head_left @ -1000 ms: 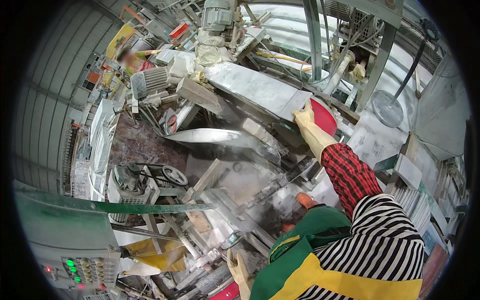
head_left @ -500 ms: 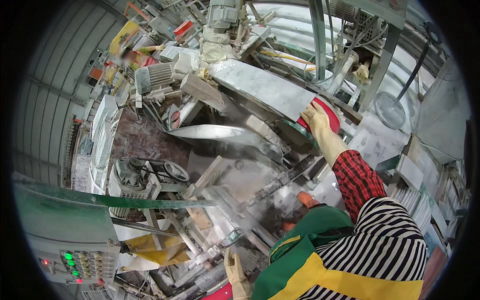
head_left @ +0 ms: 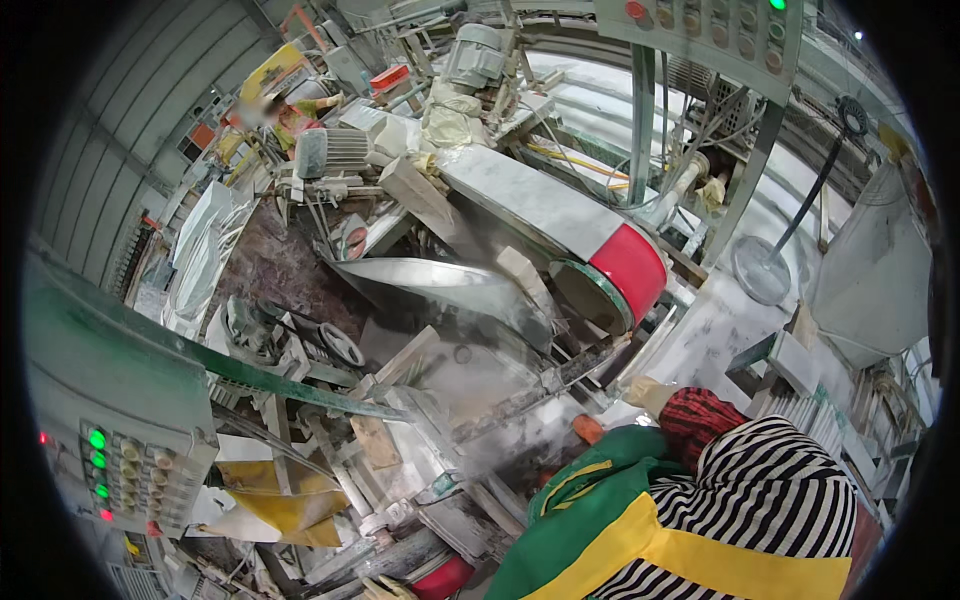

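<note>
Right hand (head_left: 648, 393), up on the red blade-guard end (head_left: 630, 270) half a sec ago, is now pulled back w/ red sleeve (head_left: 705, 420) near the chest; fingers can't tell. Left hand not visible. Guard stands untouched, saw housing (head_left: 530, 205) dusty.

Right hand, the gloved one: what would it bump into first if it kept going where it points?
Probably the dusty metal rail just ahead of the right hand, before the red-capped wheel guard; depth is hard to judge.

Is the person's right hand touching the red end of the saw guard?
Apart. In the head view the right hand sits low by the red plaid sleeve, with pale stone plainly visible between it and the red guard end.
</note>
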Demonstrator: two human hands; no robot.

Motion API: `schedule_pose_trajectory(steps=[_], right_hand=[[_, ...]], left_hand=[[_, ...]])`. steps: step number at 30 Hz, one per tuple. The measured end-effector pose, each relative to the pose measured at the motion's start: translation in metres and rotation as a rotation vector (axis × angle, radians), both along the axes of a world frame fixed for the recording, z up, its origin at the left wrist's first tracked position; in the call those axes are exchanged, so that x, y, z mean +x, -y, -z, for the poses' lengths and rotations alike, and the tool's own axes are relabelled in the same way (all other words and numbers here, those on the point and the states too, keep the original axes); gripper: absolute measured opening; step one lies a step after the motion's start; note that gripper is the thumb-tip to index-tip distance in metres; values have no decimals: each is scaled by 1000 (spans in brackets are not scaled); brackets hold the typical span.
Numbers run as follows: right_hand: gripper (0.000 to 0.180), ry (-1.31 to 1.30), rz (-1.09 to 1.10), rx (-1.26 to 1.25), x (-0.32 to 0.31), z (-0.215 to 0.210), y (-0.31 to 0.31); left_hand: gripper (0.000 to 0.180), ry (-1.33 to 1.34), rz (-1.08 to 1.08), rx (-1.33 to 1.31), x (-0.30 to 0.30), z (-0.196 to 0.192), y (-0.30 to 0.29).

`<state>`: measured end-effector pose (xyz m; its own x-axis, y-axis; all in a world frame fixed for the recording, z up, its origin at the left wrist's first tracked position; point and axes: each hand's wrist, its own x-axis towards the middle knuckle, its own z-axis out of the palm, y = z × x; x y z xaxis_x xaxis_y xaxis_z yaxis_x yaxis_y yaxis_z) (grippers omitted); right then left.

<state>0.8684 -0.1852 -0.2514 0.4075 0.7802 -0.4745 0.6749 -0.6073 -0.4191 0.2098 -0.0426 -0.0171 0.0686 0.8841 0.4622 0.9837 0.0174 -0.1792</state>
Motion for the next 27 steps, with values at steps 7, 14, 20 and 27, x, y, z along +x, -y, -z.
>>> schedule_pose_trajectory(steps=[7, 14, 20, 27], right_hand=[[49, -186, 253, -243, 18, -38, 34], [51, -175, -206, -86, -42, -92, -52], [55, -347, -270, 13, -90, -68, -102], [55, -263, -172, -161, -61, -87, -69]], left_hand=[[42, 61, -192, 68, 18, -3, 19], [45, 29, -327, -29, 16, 4, 18], [46, -2, -338, -37, 29, 1, 22], [45, -20, -300, 49, 28, 14, 25]])
